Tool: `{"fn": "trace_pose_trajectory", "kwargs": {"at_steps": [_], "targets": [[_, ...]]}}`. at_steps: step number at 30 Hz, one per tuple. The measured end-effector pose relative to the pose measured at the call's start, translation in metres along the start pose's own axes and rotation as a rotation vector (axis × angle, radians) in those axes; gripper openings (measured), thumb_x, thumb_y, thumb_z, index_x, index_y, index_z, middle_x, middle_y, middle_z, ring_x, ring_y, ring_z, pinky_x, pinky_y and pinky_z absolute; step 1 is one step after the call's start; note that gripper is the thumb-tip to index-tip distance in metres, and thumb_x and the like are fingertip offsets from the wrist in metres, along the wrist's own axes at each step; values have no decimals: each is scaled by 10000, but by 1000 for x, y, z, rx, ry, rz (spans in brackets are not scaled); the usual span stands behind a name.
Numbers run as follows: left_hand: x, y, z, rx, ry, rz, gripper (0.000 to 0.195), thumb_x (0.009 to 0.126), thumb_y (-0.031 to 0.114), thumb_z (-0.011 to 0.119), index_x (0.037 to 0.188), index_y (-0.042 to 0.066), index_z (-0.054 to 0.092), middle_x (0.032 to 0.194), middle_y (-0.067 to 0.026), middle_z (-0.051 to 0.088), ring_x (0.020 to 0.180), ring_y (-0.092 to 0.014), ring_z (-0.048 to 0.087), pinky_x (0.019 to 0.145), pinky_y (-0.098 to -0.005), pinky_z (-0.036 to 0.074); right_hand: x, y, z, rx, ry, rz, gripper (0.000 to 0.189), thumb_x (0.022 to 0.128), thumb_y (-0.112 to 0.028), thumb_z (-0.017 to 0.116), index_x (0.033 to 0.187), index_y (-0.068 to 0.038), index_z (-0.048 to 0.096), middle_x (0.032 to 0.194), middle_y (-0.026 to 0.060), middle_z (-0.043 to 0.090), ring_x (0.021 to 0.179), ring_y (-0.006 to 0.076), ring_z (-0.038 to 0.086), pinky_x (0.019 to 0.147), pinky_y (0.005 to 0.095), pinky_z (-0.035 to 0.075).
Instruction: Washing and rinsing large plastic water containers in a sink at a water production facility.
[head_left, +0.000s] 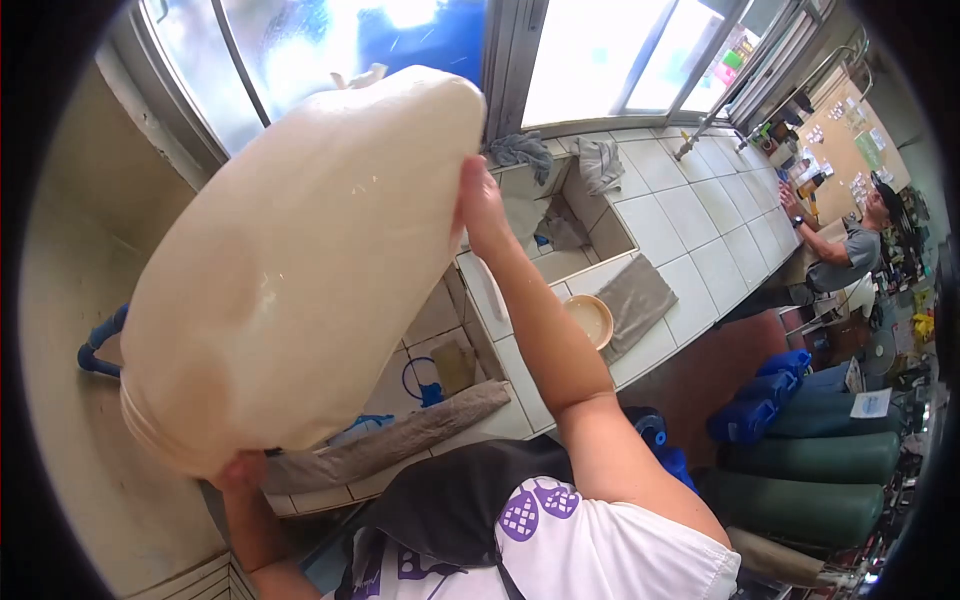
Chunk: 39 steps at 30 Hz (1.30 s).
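A large, bulging cream-coloured object (322, 247) with a smooth, wet-looking surface fills the left half of the view; its exact kind is unclear. It is tilted and raised over a tiled basin (442, 322). My right hand (484, 206) grips its upper right side, with the fingers partly hidden behind it. At the lower end, my left hand (244, 471) holds the folded or ridged edge. Below lies a thick grey towel (412, 427) along the basin's front rim. A blue ring-shaped item (418, 376) rests inside the basin.
A second tiled basin (600, 217) has grey cloths (521, 154) at its rim. On the white tiled counter (712, 199) are a shallow bowl (598, 321) and a flat grey cloth (641, 296). A person (844, 244) stands farther along. Blue jugs (757, 397) and green cylinders (810, 457) occupy the floor.
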<state>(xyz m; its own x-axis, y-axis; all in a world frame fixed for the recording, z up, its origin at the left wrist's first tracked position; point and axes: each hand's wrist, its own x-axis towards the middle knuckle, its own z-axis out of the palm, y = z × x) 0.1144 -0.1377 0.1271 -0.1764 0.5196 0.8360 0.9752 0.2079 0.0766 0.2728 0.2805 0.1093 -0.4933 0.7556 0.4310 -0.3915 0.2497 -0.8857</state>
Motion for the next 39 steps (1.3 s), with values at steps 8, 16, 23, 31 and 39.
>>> {"fn": "trace_pose_trajectory", "kwargs": {"at_steps": [8, 16, 23, 31, 39], "targets": [[43, 34, 27, -385, -452, -378, 315, 969, 241, 463, 1045, -36, 594, 911, -204, 636, 792, -397, 634, 702, -442, 483, -110, 107, -16, 347, 9, 891, 736, 955, -661, 395, 1358, -56, 515, 1249, 87, 624, 1121, 177, 604, 950, 299, 478], [-8, -11, 67, -391, -131, -215, 333, 1016, 248, 437, 1007, -38, 607, 878, -145, 635, 786, -264, 614, 697, -340, 446, -84, 80, -33, 167, -7, 641, 805, 920, -679, 470, 1344, 3, 516, 1241, 100, 622, 1135, 195, 581, 977, 312, 442], [-89, -84, 160, -1413, 28, -1322, 473, 1041, 388, 406, 1293, 18, 561, 1188, -115, 641, 1061, -242, 626, 964, -344, 477, -51, -41, -35, -532, -213, 735, 1006, 787, -865, 422, 1306, -19, 587, 1127, 152, 674, 1049, 223, 602, 965, 392, 421], [-75, -30, 191, -2019, -284, -1441, 602, 1023, 495, 370, 1392, 28, 463, 1380, -150, 537, 1195, -279, 579, 966, -399, 510, -42, -153, -3, -530, -376, 199, 907, 843, -782, 469, 1326, -22, 574, 1215, 188, 635, 1196, 279, 557, 1062, 414, 378], [-38, 16, 202, -2032, -291, -1379, 593, 1022, 484, 386, 1409, 39, 448, 1397, -147, 524, 1214, -282, 563, 982, -404, 499, -64, -170, 9, -428, -431, -53, 1064, 623, -678, 794, 1398, -14, 492, 1381, 131, 544, 1300, 254, 482, 1110, 397, 340]]}}
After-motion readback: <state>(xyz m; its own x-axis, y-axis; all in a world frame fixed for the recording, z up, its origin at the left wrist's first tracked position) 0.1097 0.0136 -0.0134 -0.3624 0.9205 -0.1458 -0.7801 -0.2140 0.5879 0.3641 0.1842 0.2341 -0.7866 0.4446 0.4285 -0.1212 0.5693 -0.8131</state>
